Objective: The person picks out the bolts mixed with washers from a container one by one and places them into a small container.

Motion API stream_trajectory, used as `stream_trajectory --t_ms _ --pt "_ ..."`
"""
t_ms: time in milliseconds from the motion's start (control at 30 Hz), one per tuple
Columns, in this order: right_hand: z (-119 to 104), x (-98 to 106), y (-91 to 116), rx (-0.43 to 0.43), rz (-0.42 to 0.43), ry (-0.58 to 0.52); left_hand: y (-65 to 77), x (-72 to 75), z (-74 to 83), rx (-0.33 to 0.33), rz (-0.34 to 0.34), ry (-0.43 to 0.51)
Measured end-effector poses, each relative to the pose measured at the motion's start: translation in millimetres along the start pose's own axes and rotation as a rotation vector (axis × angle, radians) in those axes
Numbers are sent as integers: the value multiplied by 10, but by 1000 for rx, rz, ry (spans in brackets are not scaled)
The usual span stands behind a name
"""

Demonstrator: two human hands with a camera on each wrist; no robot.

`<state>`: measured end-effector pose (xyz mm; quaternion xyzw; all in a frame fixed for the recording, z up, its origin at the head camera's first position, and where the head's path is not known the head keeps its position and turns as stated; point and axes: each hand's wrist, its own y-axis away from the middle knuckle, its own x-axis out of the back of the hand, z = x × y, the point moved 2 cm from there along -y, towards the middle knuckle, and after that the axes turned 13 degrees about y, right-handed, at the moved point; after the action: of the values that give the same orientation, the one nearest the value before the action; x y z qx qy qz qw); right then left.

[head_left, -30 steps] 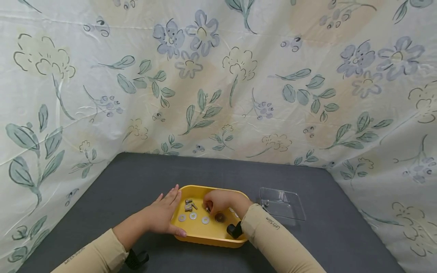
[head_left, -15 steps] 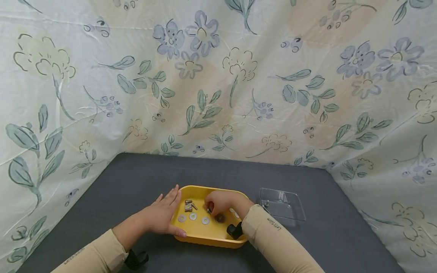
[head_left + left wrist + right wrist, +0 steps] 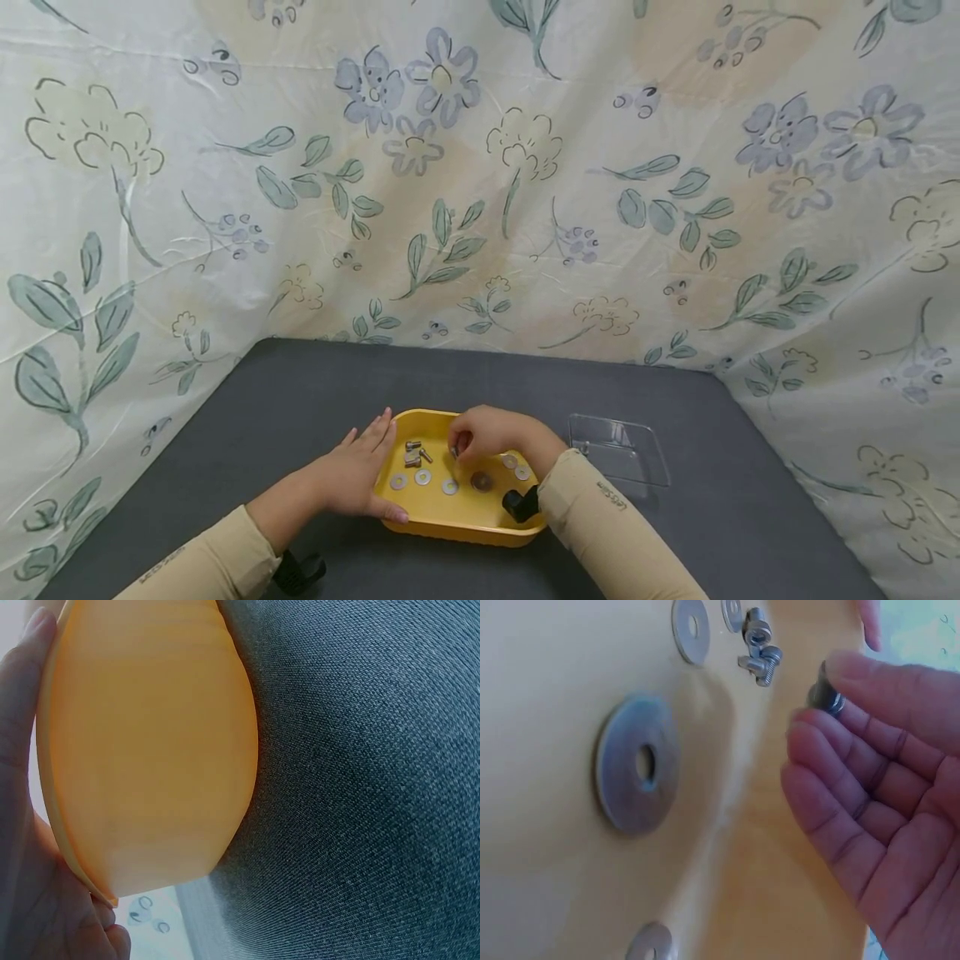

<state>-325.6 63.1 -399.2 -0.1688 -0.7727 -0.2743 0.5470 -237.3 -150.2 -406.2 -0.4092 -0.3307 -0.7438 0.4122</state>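
In the head view my left hand (image 3: 352, 477) rests on the left end of a yellow tray (image 3: 480, 515), fingers stretched along the side and thumb on the front rim. The left wrist view shows the tray's outer wall (image 3: 150, 750) beside that hand. My right hand (image 3: 900, 802) pinches a small metal screw (image 3: 824, 696) between thumb and fingertips, above the tray floor. Several socket-head screws (image 3: 413, 457) lie grouped at the tray's left. A large washer (image 3: 615, 776) lies flat near my right hand, with smaller washers (image 3: 679, 630) around it.
A clear plastic box (image 3: 633, 454) stands right of the tray on the dark grey cloth-covered table (image 3: 330, 375). A small item inside it is partly hidden by the right wrist. A flowered curtain (image 3: 465, 208) encloses the back and sides.
My right hand has risen slightly from the tray floor with the screw in its fingertips, uncovering the washers at the right. The left hand has kept its place.
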Motion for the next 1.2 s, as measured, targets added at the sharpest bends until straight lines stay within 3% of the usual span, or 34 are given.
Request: stream_trajectory --t_ms 467,767,1200 --pt "109 279 376 7 96 -88 11 -1 -2 -3 1 1" --pt "211 464 685 -39 171 -173 5 0 4 5 -4 -4" --pt "539 559 1137 -123 254 -214 9 -6 6 4 1 -16"
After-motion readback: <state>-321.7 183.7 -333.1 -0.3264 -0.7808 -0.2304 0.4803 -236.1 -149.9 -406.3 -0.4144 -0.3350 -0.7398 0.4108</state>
